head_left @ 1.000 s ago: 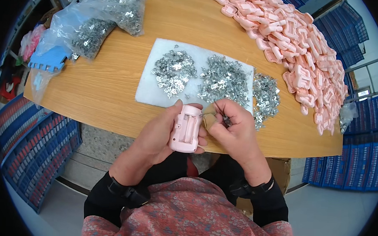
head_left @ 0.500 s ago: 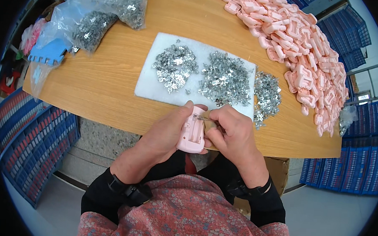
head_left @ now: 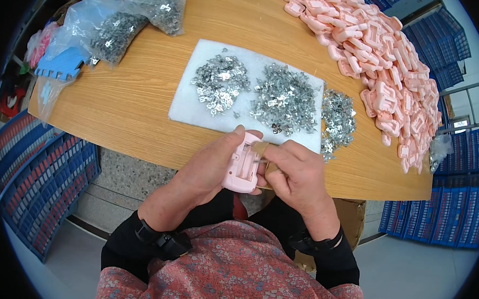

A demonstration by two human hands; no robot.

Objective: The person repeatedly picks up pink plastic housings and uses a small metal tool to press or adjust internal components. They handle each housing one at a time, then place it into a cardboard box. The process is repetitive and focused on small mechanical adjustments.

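Note:
My left hand [head_left: 209, 160] grips a pink plastic housing [head_left: 242, 166] just off the table's near edge, thumb along its upper left side. The housing has a long open recess, and a small metal piece shows at the recess's upper end. My right hand [head_left: 298, 173] is closed at the housing's right side, with tan wrapping on its fingers. A thin metal tool [head_left: 261, 161] shows between those fingers and points at the recess; its exact kind is hard to make out. Beyond the hands, piles of small metal contact plates [head_left: 221, 84] lie on a white foam sheet [head_left: 185, 106].
More metal plates [head_left: 338, 121] lie on the wooden table [head_left: 139, 98] right of the foam. A large heap of pink housings [head_left: 387, 76] covers the far right. Clear bags of metal parts [head_left: 118, 35] and a blue foam piece [head_left: 61, 64] sit at the left. Blue racks [head_left: 48, 177] stand around.
My right fingers have turned and pulled slightly back from the recess, with the tool tip lower along it. The left hand still holds the housing in nearly the same place.

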